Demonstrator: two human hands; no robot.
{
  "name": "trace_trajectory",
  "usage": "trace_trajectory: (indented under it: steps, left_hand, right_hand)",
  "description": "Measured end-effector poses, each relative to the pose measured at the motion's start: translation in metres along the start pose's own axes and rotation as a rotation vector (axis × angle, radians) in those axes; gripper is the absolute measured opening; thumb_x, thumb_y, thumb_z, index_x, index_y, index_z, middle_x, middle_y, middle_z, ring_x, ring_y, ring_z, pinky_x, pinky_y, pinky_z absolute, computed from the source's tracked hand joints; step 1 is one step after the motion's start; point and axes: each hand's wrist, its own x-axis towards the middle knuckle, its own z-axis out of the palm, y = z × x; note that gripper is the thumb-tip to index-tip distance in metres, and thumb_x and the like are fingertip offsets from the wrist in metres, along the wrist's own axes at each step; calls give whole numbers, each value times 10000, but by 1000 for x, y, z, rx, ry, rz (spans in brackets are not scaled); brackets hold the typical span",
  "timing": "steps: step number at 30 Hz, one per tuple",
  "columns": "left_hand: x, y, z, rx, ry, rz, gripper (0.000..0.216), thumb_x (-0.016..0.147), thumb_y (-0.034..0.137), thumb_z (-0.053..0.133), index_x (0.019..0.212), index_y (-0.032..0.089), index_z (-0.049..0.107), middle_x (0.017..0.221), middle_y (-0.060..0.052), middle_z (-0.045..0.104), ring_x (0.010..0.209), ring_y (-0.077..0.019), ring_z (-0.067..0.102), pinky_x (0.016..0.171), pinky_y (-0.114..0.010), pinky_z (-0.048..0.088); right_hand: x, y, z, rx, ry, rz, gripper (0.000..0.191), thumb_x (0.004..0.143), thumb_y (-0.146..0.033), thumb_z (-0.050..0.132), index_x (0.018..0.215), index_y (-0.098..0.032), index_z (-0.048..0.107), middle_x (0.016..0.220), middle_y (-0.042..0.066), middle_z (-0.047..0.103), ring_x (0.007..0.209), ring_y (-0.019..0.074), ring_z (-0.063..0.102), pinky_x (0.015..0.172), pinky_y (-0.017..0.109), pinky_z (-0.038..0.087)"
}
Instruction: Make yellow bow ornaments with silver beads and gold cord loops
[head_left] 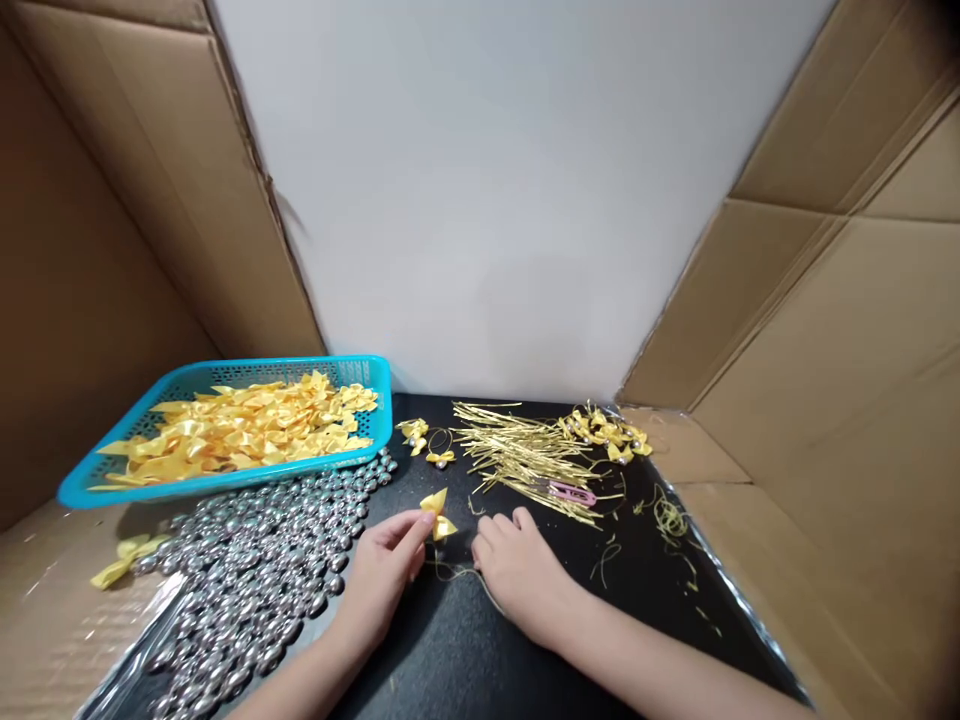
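Observation:
Between the thumb and fingers of my left hand [388,562] is a yellow ribbon bow [439,513], held upright above the black table. My right hand [517,570] is just to the right, its fingers curled down and closed on a thin thread [452,572]. The thread runs in a loose curve from below the bow to this hand, and its grip point is hidden behind the knuckles. Beyond the hands lie a finished-looking bow with a silver bead and a loop [441,458] and a small yellow bow [414,434].
A blue basket [225,480] of yellow bows stands at the left, beside many shiny silver beads [277,540]. Gold strips [517,445], a pink cutter [572,493], beaded bows [607,435] and thread scraps [669,515] lie right. Cardboard walls [825,380] flank the table.

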Motion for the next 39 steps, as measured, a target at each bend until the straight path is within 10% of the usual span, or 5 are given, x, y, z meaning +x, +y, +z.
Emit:
trace_trajectory:
  steps: [7,12,17,30,39]
  left_hand:
    - [10,33,14,-42,8,120,612,673,516,732,1168,219,529,577,84,519,412,-56,275,405,-164,189]
    - [26,84,26,9,-115,166,381,658,485,717,832,152,656,485,107,323,429,-60,255,415,-170,181]
    - [42,118,42,54,-157,195,435,695,468,658,962,127,703,534,80,365,461,-69,284,433,-184,207]
    - [42,113,14,694,-374,246,232,721,327,599,746,151,747,677,-39,698,624,-175,563,589,-262,385]
    - [38,100,8,1020,-588,223,201,748,305,687,617,158,646,559,28,621,532,-136,545,584,-278,416]
  right_hand:
    - [1,31,-38,78,153,119,93,955,-161,492,922,-174,579,946,37,627,884,201,568,774,352,399]
    - [4,33,-55,177,146,91,72,909,-283,609,927,-213,602,981,-9,649,964,160,575,851,305,391]
    - [21,27,-39,183,-29,-29,102,785,-292,742,796,-203,693,905,6,708,977,210,599,866,353,380]
    - [18,21,-34,113,-143,-125,105,847,-307,669,816,-220,719,856,4,708,879,192,587,807,364,359]
    - [10,5,-7,-49,-74,-117,147,928,-152,513,950,-106,651,910,102,652,854,227,557,857,428,392]
